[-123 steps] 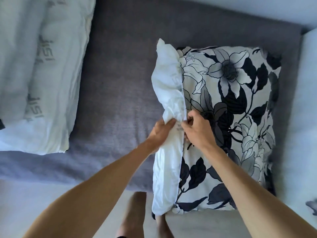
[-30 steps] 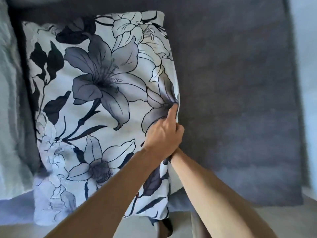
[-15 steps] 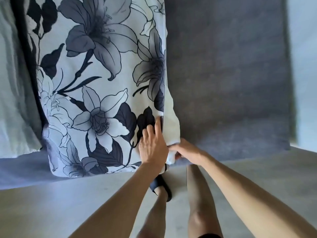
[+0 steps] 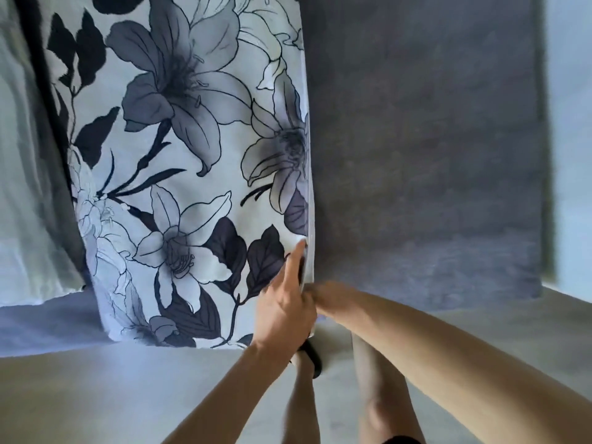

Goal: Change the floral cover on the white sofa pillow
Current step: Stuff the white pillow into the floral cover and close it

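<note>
**Soft pillow, closing seam: where to hold it**

Grey sofa (image 4: 426,149) fabric fills the background, with a pale floor (image 4: 96,395) below it and the person's bare legs and a dark sandal (image 4: 312,357) showing under the arms. On the seat lies the pillow (image 4: 179,161) in its floral cover (image 4: 205,267), black and grey lilies on white, reaching up and away to the left of both hands. A pale, creased cushion (image 4: 19,187) sits beyond it on the far left.

The left hand (image 4: 285,302) rests on the cover's near right corner, forefinger stretched straight along the side seam (image 4: 310,193), the other fingers loosely bent against the cloth. The right hand (image 4: 330,296) comes in just beside it, touching it, at the bottom of that same seam; it is blurred and partly hidden behind the left, so I cannot tell whether it pinches a zip pull or only the edge.

Judging by its look, the pillow is light and squashy, and the cover thin, smooth cloth that will slide and bunch rather than keep a shape. No white filling shows along the seam above the hands, so the cover seems on and the opening nearly shut. The sound hold, I think, is what appears here: one hand flattening the cloth next to the seam, the other gripping at the seam's end. Taking a fistful of the middle would only drag the cover askew.
</note>
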